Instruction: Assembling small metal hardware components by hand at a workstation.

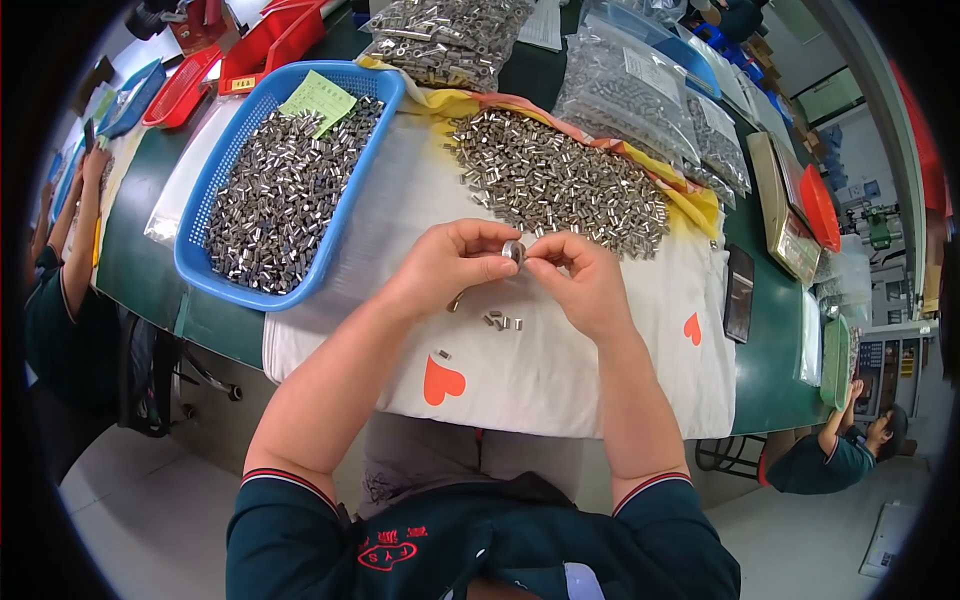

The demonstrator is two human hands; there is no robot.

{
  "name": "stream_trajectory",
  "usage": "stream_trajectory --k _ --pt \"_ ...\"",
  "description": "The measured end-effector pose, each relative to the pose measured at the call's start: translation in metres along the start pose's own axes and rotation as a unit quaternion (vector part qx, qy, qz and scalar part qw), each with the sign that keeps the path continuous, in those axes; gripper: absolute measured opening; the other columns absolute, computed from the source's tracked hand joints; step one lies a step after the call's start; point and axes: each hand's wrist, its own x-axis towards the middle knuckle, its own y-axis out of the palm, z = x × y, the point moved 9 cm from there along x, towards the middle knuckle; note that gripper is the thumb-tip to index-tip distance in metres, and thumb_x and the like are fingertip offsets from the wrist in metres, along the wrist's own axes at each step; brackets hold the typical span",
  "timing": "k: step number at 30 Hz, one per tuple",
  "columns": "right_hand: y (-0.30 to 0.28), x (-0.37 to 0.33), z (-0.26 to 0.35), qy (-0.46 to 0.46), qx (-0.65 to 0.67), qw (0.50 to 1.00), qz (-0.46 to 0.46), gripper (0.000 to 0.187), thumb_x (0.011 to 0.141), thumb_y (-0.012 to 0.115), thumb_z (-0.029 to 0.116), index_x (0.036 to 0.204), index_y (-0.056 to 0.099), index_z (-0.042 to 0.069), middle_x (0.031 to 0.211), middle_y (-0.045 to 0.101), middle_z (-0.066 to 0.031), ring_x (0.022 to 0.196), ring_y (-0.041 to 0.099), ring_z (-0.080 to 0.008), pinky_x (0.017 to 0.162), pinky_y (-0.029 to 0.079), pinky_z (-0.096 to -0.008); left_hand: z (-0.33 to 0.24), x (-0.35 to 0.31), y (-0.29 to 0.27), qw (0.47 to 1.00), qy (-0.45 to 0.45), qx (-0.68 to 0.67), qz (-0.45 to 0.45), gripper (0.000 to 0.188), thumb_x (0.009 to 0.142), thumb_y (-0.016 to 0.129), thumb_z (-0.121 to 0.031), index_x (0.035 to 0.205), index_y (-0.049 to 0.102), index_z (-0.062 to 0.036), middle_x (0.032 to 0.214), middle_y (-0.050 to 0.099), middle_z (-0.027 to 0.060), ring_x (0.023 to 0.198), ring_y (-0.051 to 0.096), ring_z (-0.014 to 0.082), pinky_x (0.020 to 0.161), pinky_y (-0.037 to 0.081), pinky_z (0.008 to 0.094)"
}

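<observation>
Above the white cloth (340, 330) my two hands meet in front of the pile. My left hand (440, 265) is closed, its thumb and forefinger gripping a small round, shiny metal piece (513, 251). My right hand (590, 285) pinches its fingertips together against that piece's right side; whatever they hold is hidden. Below my left palm a thin metal end (455, 302) shows. Several short metal cylinders (503, 321) lie loose under my hands, and another cylinder (443, 354) rests nearer me. Just beyond spreads a big heap of cylinders (560, 180).
At left stands a blue perforated basket (190, 235) full of metal cylinders, with a green paper slip (318, 103). Bags of metal parts (630, 90) and red trays (265, 50) line the back. A dark phone-like slab (738, 293) lies at right. Other people sit at both sides.
</observation>
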Motion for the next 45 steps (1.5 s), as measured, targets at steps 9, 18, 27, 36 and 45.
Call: stream_trajectory --k 9,18,27,36,45 --pt "0.007 -0.008 0.036 -0.161 -0.185 0.97 0.006 0.008 0.071 0.061 0.0 0.079 0.06 0.001 0.077 0.06 -0.0054 0.069 0.056 -0.0152 0.062 0.044 -0.0258 -0.001 -0.002 0.003 0.999 0.002 0.053 0.0 0.033 0.074 0.066 -0.004 0.106 0.057 0.0005 0.086 0.061 0.0022 0.077 0.056 0.0061 0.068 0.046 0.0191" --pt "0.004 -0.006 0.023 -0.092 -0.113 0.989 -0.015 0.008 0.072 0.061 0.002 0.079 0.057 0.002 0.072 0.058 -0.0035 0.065 0.054 -0.0131 0.058 0.043 -0.0252 -0.003 -0.003 0.002 0.995 0.002 0.093 -0.024 0.033 0.074 0.066 -0.004 0.106 0.058 0.0004 0.087 0.061 0.0021 0.078 0.056 0.0061 0.068 0.046 0.0197" --pt "-0.011 0.022 0.01 -0.051 -0.193 0.98 -0.01 0.015 0.069 0.065 0.009 0.082 0.059 0.004 0.067 0.055 -0.0029 0.065 0.052 -0.0143 0.059 0.042 -0.0286 0.0 -0.008 0.026 0.983 -0.002 0.166 0.079 0.033 0.07 0.07 -0.004 0.101 0.06 -0.0004 0.084 0.059 -0.0005 0.074 0.053 0.0046 0.067 0.045 0.0197" --pt "0.021 0.03 0.013 -0.225 -0.401 0.887 -0.048 0.005 0.069 0.062 0.008 0.074 0.061 0.006 0.077 0.058 -0.0063 0.074 0.054 -0.0218 0.068 0.043 -0.0317 -0.001 -0.009 0.029 0.977 0.016 0.19 0.093 0.033 0.07 0.07 -0.004 0.102 0.06 -0.0013 0.086 0.06 -0.0002 0.078 0.054 0.0054 0.071 0.046 0.0197" --pt "-0.001 0.0 0.0 0.004 0.101 0.995 -0.004 0.005 0.073 0.062 0.001 0.077 0.059 0.002 0.073 0.058 0.0009 0.07 0.052 -0.0068 0.063 0.043 -0.022 -0.001 -0.001 0.004 1.0 0.008 -0.018 0.004 0.035 0.073 0.064 0.001 0.107 0.055 0.0012 0.091 0.06 0.0043 0.08 0.057 0.0081 0.072 0.047 0.021"
